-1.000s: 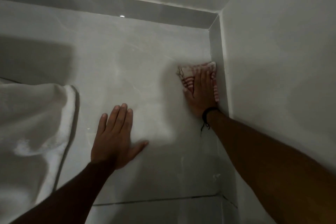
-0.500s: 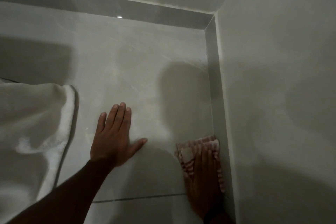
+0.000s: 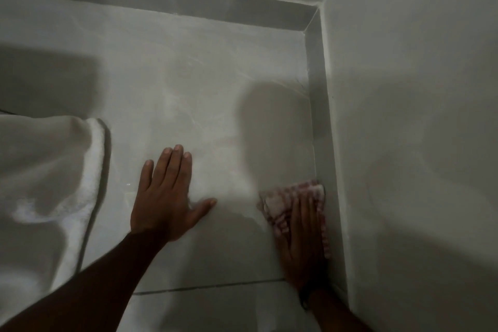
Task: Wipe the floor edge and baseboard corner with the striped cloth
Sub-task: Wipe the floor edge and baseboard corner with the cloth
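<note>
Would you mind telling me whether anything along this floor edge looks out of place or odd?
Yes: a small dark wispy clump, possibly hair or a crack, sits where the floor meets the right baseboard, ahead of the striped cloth under the right hand. White fabric drapes onto the floor at left.

Right hand point(image 3: 304, 237) flat on striped cloth point(image 3: 283, 205) against baseboard point(image 3: 319, 143), left hand point(image 3: 164, 197) flat on floor point(image 3: 204, 75)
</note>
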